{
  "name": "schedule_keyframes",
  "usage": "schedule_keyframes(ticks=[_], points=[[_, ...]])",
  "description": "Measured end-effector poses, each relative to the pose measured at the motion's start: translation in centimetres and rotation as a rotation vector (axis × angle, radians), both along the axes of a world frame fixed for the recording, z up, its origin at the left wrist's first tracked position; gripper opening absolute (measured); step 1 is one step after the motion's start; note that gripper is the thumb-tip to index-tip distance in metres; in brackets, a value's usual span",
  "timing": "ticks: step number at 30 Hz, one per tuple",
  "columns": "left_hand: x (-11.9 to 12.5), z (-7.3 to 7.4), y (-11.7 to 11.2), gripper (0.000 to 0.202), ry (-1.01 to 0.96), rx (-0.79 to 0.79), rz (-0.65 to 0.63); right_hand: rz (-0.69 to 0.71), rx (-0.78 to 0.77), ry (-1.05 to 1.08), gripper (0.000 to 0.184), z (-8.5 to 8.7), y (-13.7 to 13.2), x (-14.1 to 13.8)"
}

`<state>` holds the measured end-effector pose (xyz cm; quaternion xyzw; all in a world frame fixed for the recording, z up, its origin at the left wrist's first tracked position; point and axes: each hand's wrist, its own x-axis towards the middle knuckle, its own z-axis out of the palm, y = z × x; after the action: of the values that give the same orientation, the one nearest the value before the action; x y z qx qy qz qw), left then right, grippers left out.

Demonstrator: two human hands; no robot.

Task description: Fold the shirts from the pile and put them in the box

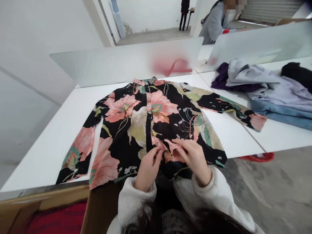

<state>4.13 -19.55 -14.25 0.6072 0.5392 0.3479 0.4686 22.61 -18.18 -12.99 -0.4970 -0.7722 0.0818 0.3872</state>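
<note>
A black shirt with large pink and green flowers (124, 130) lies spread front side up on the white table, its collar away from me. Both sleeves stretch out to the sides, and the lower hem hangs over the near edge. My left hand (149, 169) pinches the front placket near the hem, thumb and finger together. Just to its right, my right hand (192, 157) is closed on a raised fold of the pink-flowered front panel. Buttons show along the upper placket; the spot between my hands is partly hidden by my fingers.
Folded grey, purple and blue clothes (270, 84) are piled at the right. A frosted divider (117, 61) runs along the table's back. A cardboard box (48, 198) with red cloth stands at the near left. Beyond the divider is a person in grey (212, 24).
</note>
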Motion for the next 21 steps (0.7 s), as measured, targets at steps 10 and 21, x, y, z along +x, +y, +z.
schedule_keyframes(ticks=[10, 21], points=[[4.1, 0.6, 0.7, 0.065, -1.123, -0.415, 0.345, 0.024, 0.087, 0.024, 0.030, 0.5, 0.0, 1.3], [-4.5, 0.4, -1.7, 0.034, 0.141, 0.123, 0.097, 0.302, 0.111, -0.347, 0.034, -2.3, -1.1, -2.8]])
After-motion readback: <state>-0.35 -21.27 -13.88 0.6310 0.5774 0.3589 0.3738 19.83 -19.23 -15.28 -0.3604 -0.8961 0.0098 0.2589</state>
